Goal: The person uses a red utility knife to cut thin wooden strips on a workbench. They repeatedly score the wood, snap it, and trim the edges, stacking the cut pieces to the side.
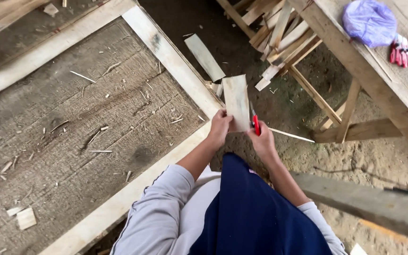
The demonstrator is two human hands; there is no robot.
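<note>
While the left hand closes its grip on a thin wood strip held upright past the surface edge, the right hand clamps a red-handled knife beside it. Trimming seems in hand; the blade needs steady guiding along the strip.

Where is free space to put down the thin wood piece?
The grey platform, left of the left hand, is bare except for splinters. The bench beside the purple bag has some room. The slat pile is crowded.
</note>
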